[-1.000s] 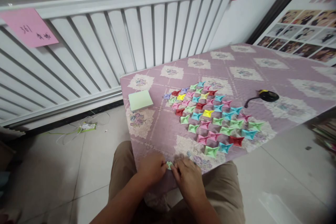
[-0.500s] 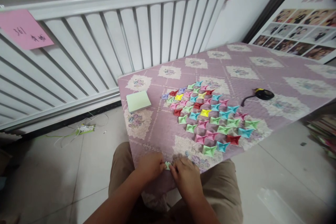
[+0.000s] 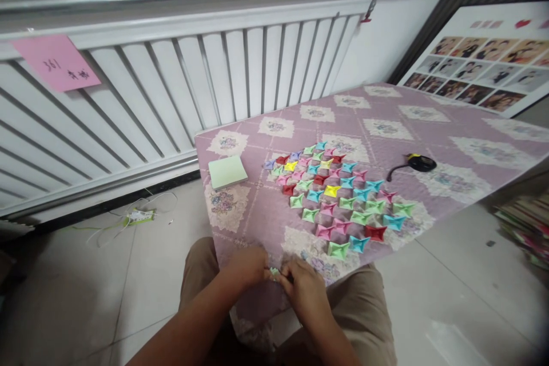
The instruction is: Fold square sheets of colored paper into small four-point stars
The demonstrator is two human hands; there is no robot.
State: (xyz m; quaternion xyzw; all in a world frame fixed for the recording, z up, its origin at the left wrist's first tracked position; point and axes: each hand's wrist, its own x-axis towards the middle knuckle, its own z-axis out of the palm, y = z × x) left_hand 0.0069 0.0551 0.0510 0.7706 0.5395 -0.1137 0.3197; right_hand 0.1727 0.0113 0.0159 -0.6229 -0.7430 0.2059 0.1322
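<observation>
- The left hand (image 3: 247, 266) pinches one side of a small green paper piece (image 3: 274, 273) in its fingertips.
- The right hand (image 3: 305, 285) pinches the other side; the piece is at the near end of the worktop (image 3: 257, 214).
- Colourful folded papers (image 3: 332, 191) spread in rows from mid-worktop toward the near right edge.
- A pale green paper pad (image 3: 228, 171) lies by the far left corner.

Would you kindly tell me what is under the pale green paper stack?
The purple tablecloth shows around the paper stack; whatever lies directly beneath the stack is covered.
</observation>
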